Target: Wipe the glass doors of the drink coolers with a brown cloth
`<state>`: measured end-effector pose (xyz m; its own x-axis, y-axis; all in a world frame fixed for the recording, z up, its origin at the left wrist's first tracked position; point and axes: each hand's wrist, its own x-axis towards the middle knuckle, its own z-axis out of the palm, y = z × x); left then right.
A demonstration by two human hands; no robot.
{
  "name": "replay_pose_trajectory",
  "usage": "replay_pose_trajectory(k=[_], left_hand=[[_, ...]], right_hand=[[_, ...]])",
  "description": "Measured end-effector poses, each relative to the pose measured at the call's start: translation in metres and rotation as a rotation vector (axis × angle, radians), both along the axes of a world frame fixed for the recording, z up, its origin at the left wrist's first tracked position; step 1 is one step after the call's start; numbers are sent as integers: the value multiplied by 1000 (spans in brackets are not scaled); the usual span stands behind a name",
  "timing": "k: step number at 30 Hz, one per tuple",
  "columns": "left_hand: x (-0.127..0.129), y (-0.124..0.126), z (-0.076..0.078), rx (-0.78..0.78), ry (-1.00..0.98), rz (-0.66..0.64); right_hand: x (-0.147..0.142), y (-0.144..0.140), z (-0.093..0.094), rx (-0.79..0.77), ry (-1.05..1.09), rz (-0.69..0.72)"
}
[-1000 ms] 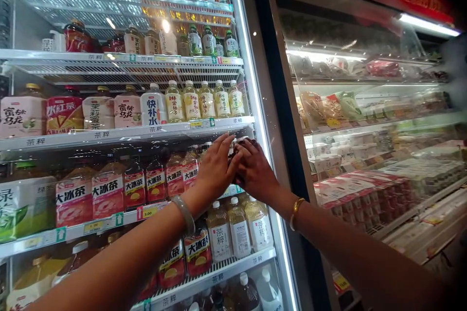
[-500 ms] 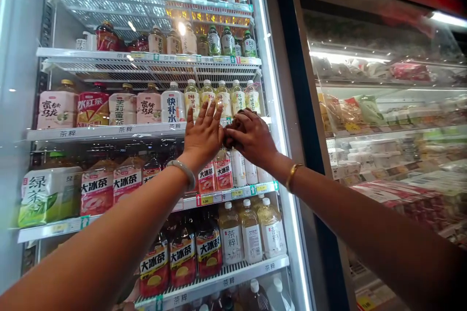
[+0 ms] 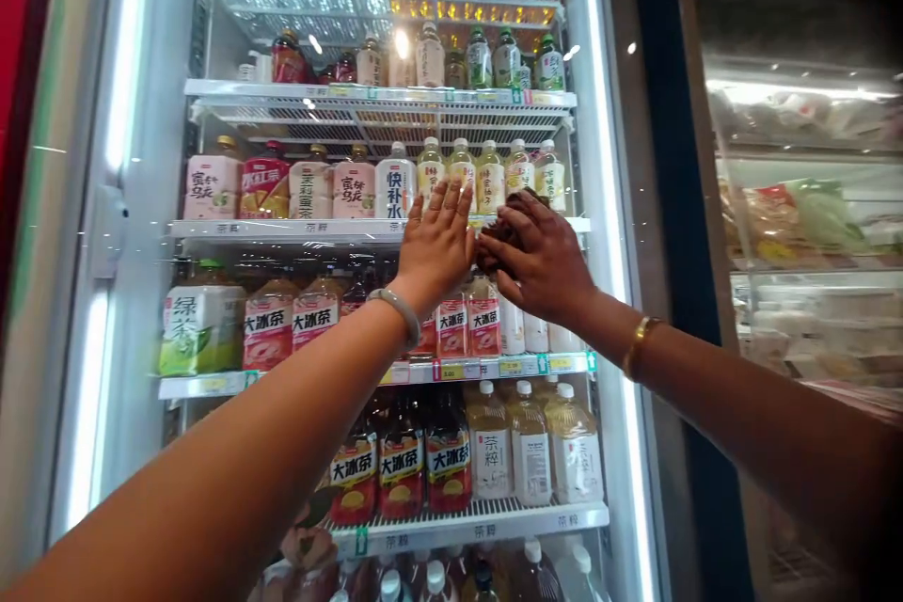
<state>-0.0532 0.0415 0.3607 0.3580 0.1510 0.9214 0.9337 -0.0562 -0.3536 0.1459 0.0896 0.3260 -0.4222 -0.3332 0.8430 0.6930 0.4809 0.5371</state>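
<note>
Reaching forward, the left hand (image 3: 437,240) lies flat with fingers spread on the smooth cooler glass (image 3: 141,207); beside it the right hand (image 3: 543,259) curls tight around a dark crumpled cloth (image 3: 504,230), before shelved plastic bottles (image 3: 486,174).

A dark object (image 3: 504,230) under the right hand (image 3: 543,259) is mostly covered by its fingers, so its kind cannot be told. Behind both hands, several bottles are partly hidden. Price tags below are unreadable.

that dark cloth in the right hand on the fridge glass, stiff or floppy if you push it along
Probably floppy: the dark cloth looks bunched under the right hand. Likely light. It may slide easily over the smooth glass door.
</note>
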Motion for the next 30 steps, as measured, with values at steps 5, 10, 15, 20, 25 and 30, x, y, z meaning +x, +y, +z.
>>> replay_pose_trajectory(k=[5,10,15,20,25,30], left_hand=[[-21,-10,7,-46,139,55],[-43,-17,10,29,29,58],[-65,-30,5,20,36,96],[-85,-44,5,-22,111,138],[-104,-49,8,-7,21,156],[-124,-59,3,1,-18,166]], right_hand=[[0,7,16,-84,129,18],[-64,-4,59,-145,283,88],[-76,-15,32,8,42,100],[-53,-1,30,126,-89,98],[-98,-15,56,-2,138,144],[-120,-34,38,111,-140,105]])
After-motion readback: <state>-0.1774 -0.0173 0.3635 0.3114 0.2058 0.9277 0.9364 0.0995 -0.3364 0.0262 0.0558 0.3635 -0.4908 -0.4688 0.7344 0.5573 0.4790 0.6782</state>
